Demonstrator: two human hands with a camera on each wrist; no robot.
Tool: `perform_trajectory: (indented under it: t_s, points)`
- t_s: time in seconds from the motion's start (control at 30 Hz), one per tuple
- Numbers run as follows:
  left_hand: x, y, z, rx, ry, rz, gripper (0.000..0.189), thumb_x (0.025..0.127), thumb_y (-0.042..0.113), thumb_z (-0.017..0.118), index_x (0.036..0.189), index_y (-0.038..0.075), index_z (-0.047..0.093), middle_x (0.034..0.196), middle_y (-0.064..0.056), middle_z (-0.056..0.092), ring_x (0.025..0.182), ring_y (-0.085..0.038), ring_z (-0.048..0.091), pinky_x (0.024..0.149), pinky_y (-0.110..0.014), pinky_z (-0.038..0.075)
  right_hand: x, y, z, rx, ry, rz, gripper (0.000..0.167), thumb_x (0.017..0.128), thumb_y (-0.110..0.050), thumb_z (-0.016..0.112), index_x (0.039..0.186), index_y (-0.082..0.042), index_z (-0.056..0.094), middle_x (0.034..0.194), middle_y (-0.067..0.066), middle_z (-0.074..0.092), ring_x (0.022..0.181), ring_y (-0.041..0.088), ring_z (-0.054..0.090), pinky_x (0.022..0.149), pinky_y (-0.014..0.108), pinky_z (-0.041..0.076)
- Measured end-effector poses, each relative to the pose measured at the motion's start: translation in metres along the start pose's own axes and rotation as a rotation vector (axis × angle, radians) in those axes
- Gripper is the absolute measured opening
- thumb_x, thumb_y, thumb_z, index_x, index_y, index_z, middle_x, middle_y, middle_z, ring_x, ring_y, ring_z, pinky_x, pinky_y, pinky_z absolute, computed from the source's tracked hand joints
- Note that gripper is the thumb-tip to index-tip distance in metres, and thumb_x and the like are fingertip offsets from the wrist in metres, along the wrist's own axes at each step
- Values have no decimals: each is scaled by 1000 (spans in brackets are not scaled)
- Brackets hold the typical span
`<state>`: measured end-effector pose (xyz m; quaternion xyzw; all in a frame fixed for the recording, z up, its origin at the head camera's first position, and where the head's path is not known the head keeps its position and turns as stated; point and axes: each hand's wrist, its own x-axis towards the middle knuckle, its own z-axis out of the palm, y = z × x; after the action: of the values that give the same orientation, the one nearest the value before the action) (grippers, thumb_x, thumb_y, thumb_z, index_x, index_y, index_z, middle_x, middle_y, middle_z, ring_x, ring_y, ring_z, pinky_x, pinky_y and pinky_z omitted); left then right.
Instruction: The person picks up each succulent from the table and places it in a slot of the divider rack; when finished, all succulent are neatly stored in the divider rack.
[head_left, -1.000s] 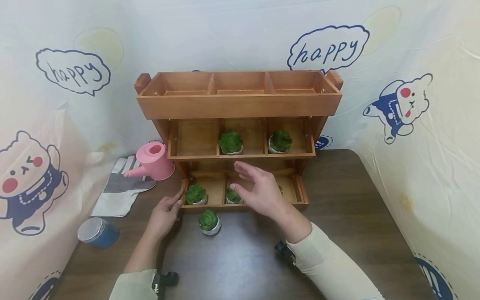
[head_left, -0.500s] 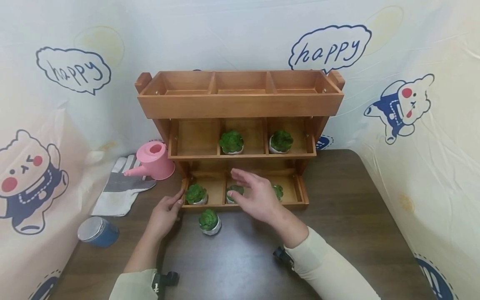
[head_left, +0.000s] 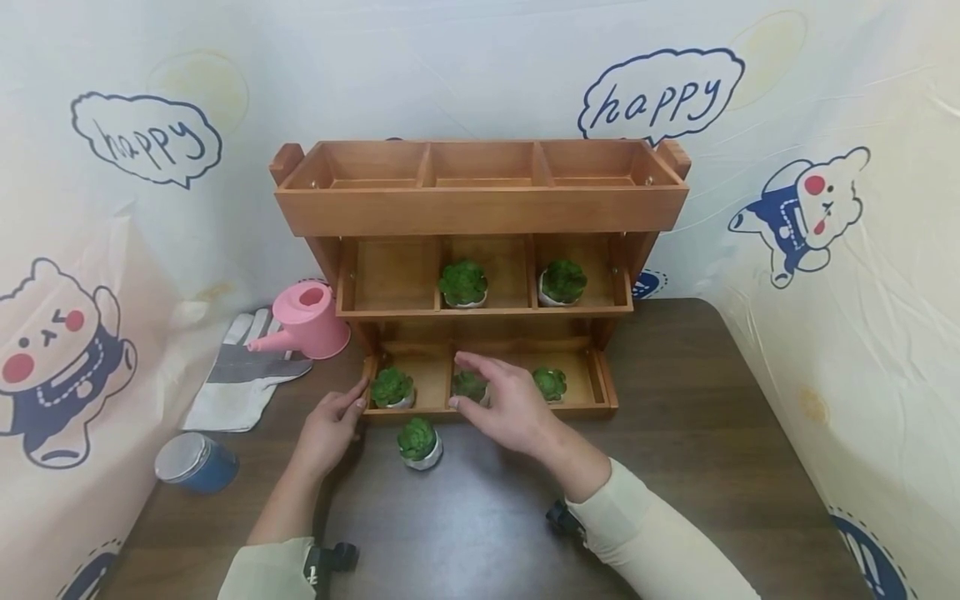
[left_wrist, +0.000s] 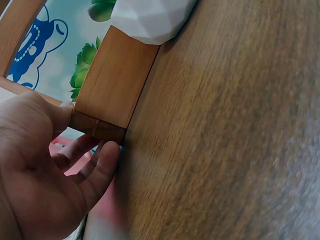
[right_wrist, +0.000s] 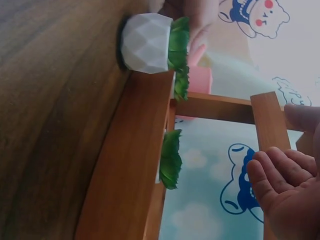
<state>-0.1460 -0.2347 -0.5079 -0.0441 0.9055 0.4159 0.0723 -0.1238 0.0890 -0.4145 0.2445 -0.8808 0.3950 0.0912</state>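
Observation:
My left hand (head_left: 330, 425) holds the left front corner of the lowest tier of a three-tier wooden plant stand (head_left: 480, 213), thumb and fingers at its end. My right hand (head_left: 510, 408) hovers over that tier, fingers and thumb apart, holding nothing. Below it, partly hidden, is a small potted succulent (head_left: 468, 385) in the middle compartment. Another succulent (head_left: 392, 387) sits in the left compartment and one more (head_left: 551, 383) in the right. On the table before the stand stands a succulent in a white faceted pot (right_wrist: 147, 43).
In the middle tier are two succulents, one central (head_left: 462, 283) and one on the right (head_left: 562, 282). Left of the stand, a pink watering can (head_left: 311, 321) stands by grey-and-white gloves (head_left: 232, 383). A blue jar with a silver lid (head_left: 197, 464) is nearer on the table (head_left: 712, 467).
My right hand has come lower and slightly left over the bottom tier, uncovering the succulent in the right compartment. My left hand stays at the corner.

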Motion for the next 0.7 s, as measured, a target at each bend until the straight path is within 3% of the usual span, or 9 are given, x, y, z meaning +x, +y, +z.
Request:
perform_trajectory:
  t_s: [0.03,0.13,0.23,0.4,0.7]
  points:
    - [0,0,0,2,0,0,48,111,37,49,158,26,47,120,-12,57,80,-24,64,71,-37,54,-1,0,1,-2,-10,4,61,92,-32,80,145,-10,59,136,2,68,65,3,60,100,37,53]
    - [0,1,0,5,-4,0,49,111,37,49,158,25,46,120,-12,56,80,-23,64,70,-37,53,-3,1,3,14,-38,24,63,93,-34,79,147,-11,57,139,0,66,82,5,65,100,37,52]
    - [0,1,-1,3,-2,2,48,111,36,49,158,25,47,120,-12,57,79,-24,64,71,-37,54,-5,1,6,47,-68,36,66,93,-35,79,150,-12,54,141,-1,64,87,9,68,97,36,53]
    - [0,1,-1,3,5,5,48,111,34,50,157,24,47,120,-12,57,79,-24,65,71,-38,54,-8,3,12,70,-112,24,68,93,-34,79,152,-12,51,144,1,62,115,22,66,98,38,53]
    - [-1,1,0,-7,1,1,48,111,36,50,157,24,47,121,-12,57,80,-24,65,70,-37,54,-16,3,25,92,-233,100,74,94,-37,79,156,-15,45,150,1,56,131,23,58,107,41,48]
